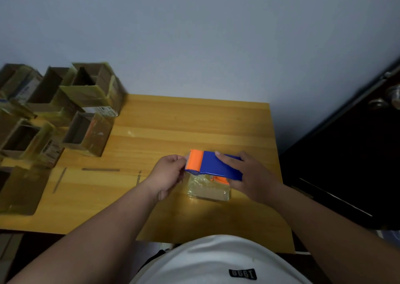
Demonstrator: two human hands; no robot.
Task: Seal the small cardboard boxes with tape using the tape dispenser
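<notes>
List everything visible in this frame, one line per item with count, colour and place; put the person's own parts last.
tape dispenser: 1, blue and orange, table centre, over the taped box
taped box: 1, brown under glossy tape, beneath the dispenser
open boxes: several, brown, blurred, table's left side
table: 1, light wood
wall: 1, pale grey, behind
door: 1, dark, metal knob, right
left hand: pinching at the dispenser's orange end
right hand: gripping the dispenser's blue body
shirt: white, bottom
</notes>
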